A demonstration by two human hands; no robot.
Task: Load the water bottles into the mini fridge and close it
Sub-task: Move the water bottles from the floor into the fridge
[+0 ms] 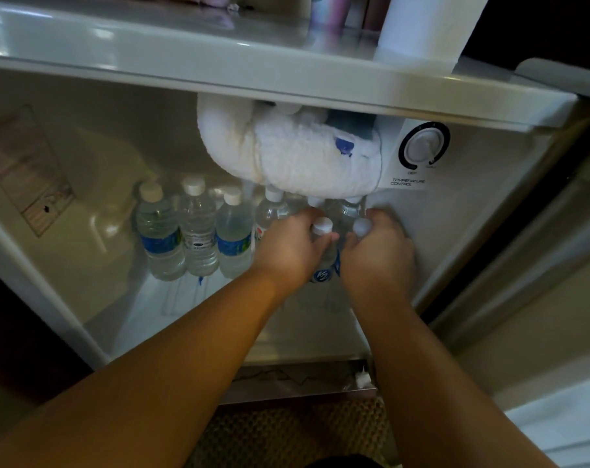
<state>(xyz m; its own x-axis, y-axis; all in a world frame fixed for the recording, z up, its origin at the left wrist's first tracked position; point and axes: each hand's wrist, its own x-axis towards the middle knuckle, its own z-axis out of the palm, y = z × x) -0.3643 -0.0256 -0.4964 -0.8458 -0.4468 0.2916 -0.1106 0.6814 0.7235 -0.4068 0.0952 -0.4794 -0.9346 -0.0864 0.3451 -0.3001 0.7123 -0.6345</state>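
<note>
The mini fridge stands open, seen from above. Both my arms reach inside. My left hand grips a clear water bottle with a white cap and a blue label, just below the cap. My right hand grips a second white-capped bottle close beside it, near the fridge's right wall; its body is hidden by the hand. Several more upright bottles stand in rows at the back, some behind my hands.
A thick frosted freezer box hangs low over the back bottles. A temperature dial sits on the right inner wall. A white paper roll stands on the fridge top. The open door's edge lies to the right.
</note>
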